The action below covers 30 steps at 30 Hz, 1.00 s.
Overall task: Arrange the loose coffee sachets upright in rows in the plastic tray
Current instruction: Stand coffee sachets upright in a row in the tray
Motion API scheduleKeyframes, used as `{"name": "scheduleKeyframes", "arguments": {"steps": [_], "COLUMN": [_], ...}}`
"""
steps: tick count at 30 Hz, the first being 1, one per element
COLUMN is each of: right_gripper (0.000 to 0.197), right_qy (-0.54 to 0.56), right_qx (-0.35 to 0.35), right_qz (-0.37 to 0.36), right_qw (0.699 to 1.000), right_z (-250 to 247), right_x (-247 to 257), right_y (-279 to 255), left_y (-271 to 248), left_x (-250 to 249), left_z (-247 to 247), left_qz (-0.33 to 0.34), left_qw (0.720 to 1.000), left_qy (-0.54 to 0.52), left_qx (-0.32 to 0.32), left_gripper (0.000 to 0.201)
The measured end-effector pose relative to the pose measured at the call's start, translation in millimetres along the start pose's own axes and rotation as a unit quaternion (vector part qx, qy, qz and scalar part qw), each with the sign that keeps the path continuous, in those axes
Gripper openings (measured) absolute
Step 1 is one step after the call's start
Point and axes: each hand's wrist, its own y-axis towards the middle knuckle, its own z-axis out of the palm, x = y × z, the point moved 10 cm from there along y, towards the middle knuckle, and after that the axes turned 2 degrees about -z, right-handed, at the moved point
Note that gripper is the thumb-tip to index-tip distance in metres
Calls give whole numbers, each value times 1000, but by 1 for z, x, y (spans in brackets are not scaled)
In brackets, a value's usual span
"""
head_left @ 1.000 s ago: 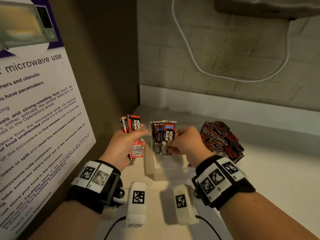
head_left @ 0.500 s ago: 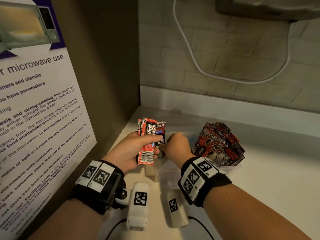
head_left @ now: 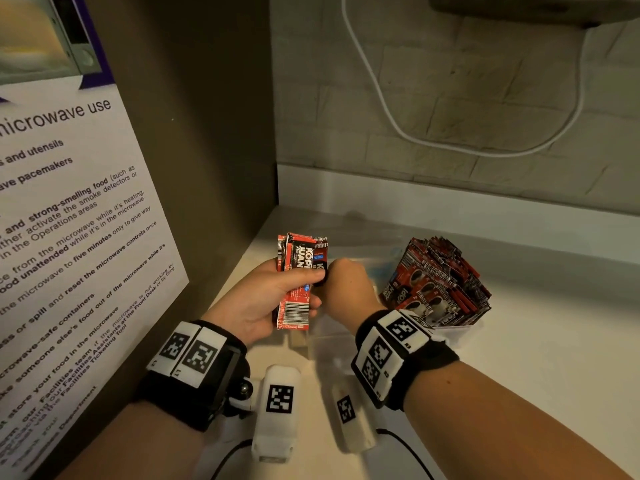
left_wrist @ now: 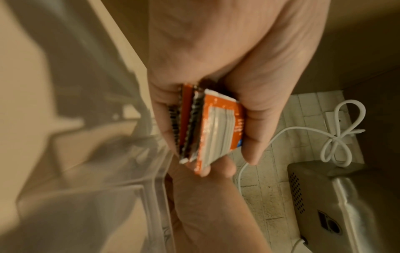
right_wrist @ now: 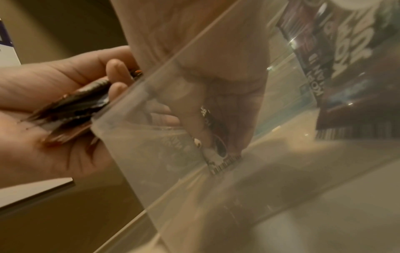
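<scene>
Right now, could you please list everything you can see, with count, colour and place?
sachets in hand: small stack, red and black, gripped upright by left hand
sachet: one, dark, inside tray, pinched by right hand
tray: one, clear plastic, on counter, below the hands
sachet pile: many, red and black, right on counter
poster: one, white and purple, left wall
cable: one, white, looped on tiled wall
counter: one, white
wristbands: two, black with white tags
hands: left hand, right hand
</scene>
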Motion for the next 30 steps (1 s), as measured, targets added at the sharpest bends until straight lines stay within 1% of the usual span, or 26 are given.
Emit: {"name": "scheduleKeyframes", "arguments": {"steps": [4, 7, 9, 12, 13, 16, 20, 22, 24, 26, 28, 30], "right_gripper": [19, 27, 24, 15, 16, 28, 30, 34, 34, 34, 35, 32], "right_qy": [6, 24, 34, 39, 38, 40, 61, 70, 83, 57, -5, -85], "right_qx": [-1, -8, -12, -11, -12, -12, -6, -11, -23, -29, 2, 82], "right_qz": [10, 23, 24, 20, 20, 31, 41, 49, 56, 53, 42, 24], "right_qw": [1000, 999, 999, 999, 999, 999, 997, 996, 995, 997, 999, 993], "right_z": [0, -1, 1, 4, 4, 4, 5, 0, -13, -30, -36, -27], "right_x": [-3, -8, -10, -10, -10, -13, -17, -18, -20, -18, -15, -12], "right_y": [1, 2, 3, 4, 5, 5, 7, 6, 6, 3, 0, -6], "left_y": [0, -1, 0, -1, -1, -1, -2, -4, -5, -5, -6, -6], "left_x": [0, 1, 0, 0, 1, 0, -1, -2, -3, -3, -4, -4], "left_z": [-1, -2, -4, -6, -7, -8, -11, -13, -16, -20, -24, -25], "left_qz": [3, 5, 9, 9, 8, 9, 13, 14, 13, 13, 13, 15], "left_qw": [1000, 1000, 1000, 1000, 1000, 1000, 999, 998, 998, 997, 996, 996], "left_qy": [1, -7, -14, -17, -17, -22, -35, -45, -51, -54, -60, -69], "left_qx": [4, 4, -4, -10, -11, -17, -29, -36, -41, -48, -57, -59], "left_gripper": [33, 25, 20, 19, 20, 21, 16, 15, 18, 20, 21, 22]}}
